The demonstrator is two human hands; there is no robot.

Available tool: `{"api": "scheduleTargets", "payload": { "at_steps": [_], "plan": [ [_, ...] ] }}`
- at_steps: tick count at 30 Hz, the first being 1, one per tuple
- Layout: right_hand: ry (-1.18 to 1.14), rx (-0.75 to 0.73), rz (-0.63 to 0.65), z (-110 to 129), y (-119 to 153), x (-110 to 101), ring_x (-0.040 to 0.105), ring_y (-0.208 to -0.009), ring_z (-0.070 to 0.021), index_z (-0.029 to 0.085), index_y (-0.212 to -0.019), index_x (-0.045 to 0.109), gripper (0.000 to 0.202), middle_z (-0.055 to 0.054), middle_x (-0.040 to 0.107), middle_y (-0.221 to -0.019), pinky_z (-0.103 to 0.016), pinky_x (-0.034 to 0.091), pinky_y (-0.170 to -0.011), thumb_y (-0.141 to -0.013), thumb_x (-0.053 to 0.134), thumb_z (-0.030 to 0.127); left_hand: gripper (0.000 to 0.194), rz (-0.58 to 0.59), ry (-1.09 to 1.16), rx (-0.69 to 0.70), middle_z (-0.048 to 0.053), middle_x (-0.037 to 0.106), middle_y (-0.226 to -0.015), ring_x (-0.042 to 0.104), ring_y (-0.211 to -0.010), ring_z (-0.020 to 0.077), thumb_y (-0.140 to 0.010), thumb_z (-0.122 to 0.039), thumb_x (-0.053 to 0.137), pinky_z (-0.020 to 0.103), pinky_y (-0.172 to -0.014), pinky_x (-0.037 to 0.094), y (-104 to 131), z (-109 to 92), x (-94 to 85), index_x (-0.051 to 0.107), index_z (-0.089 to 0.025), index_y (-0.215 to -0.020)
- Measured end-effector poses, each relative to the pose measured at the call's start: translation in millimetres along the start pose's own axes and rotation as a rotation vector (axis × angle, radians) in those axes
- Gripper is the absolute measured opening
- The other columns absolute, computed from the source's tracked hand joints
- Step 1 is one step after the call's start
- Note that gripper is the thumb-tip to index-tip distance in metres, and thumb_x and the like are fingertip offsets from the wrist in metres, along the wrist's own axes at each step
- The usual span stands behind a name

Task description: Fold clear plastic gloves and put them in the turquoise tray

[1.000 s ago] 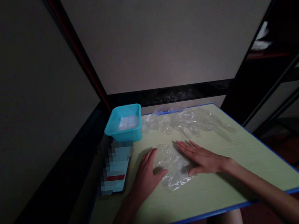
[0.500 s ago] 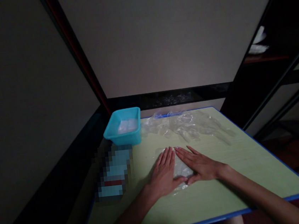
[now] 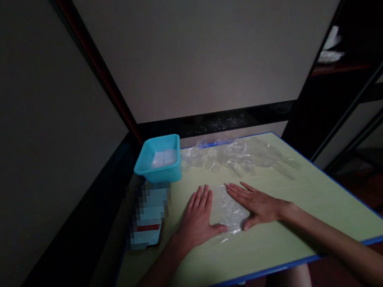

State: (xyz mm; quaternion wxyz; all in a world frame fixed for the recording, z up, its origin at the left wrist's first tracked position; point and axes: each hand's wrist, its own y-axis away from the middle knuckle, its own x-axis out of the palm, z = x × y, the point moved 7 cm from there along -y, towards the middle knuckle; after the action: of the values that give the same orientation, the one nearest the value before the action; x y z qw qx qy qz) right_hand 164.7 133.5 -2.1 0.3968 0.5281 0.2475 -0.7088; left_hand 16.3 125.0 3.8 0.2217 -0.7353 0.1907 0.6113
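Observation:
A clear, crinkled plastic piece lies flat on the pale green tabletop between my hands. My left hand rests palm down at its left side, fingers stretched out and thumb pointing to the right across its lower edge. On the other side, my right hand lies flat with its fingertips and thumb on the right edge of the plastic. Neither hand grips anything. Farther back, more crumpled clear plastic spreads along the far side of the table.
A turquoise basin with whitish contents stands at the table's back left corner. In front of it lies a pixelated, light blue flat object. The table has a blue rim, with a wall behind it.
My left hand has slid to the left, away from my right hand, uncovering more of the plastic between them. My right hand has barely moved. The view has shifted slightly.

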Motion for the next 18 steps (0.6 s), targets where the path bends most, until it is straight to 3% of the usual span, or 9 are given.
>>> {"api": "scheduleTargets", "payload": {
  "at_steps": [6,10,14,16,18],
  "plan": [
    [-0.027,0.026,-0.016,-7,17,-3,0.004,-0.132,-0.0255,0.013,-0.138,-0.006,0.103,-0.015,-0.001,-0.144,-0.043,0.000,-0.106,-0.069,0.047,0.067,0.098,0.006,0.020,-0.019,0.019,0.016,-0.142,0.006,-0.131,0.0292,-0.063,-0.065,0.053,0.044,-0.105,0.013,0,-1,0.0,0.022,-0.006,-0.134],
    [-0.076,0.032,-0.084,-4,30,-14,0.011,-0.131,-0.0255,0.016,-0.139,0.003,0.100,-0.013,0.007,-0.145,-0.043,0.009,-0.106,-0.068,0.053,0.063,0.100,-0.018,0.063,-0.013,0.019,0.010,-0.143,0.001,-0.131,0.0292,-0.063,-0.063,0.055,0.044,-0.105,0.012,0,-1,-4.4,0.017,-0.007,-0.136],
    [-0.031,-0.003,-0.207,9,43,-26,0.035,-0.122,-0.0211,0.020,-0.128,0.040,0.057,-0.008,0.038,-0.134,-0.037,0.032,-0.099,-0.080,0.049,0.049,0.088,-0.060,0.235,0.014,0.015,0.010,-0.144,0.003,-0.132,0.0264,-0.071,-0.049,0.057,0.044,-0.105,0.012,6,3,-17.5,0.013,-0.011,-0.137],
    [0.059,-0.045,-0.265,20,49,-27,0.049,-0.108,-0.0194,0.019,-0.113,0.054,0.035,-0.007,0.056,-0.116,-0.034,0.040,-0.089,-0.086,0.045,0.039,0.074,-0.082,0.388,0.001,0.011,0.019,-0.144,0.014,-0.131,0.0219,-0.079,-0.036,0.051,0.040,-0.105,0.018,12,7,-24.1,0.011,-0.016,-0.137],
    [0.185,-0.095,-0.295,30,52,-24,0.056,-0.091,-0.0187,0.018,-0.102,0.060,0.027,-0.007,0.063,-0.098,-0.033,0.045,-0.077,-0.090,0.040,0.030,0.065,-0.098,0.542,-0.037,0.006,0.036,-0.137,0.031,-0.126,0.0180,-0.082,-0.027,0.046,0.035,-0.101,0.029,20,12,-27.5,0.011,-0.022,-0.137]
  ]
}}
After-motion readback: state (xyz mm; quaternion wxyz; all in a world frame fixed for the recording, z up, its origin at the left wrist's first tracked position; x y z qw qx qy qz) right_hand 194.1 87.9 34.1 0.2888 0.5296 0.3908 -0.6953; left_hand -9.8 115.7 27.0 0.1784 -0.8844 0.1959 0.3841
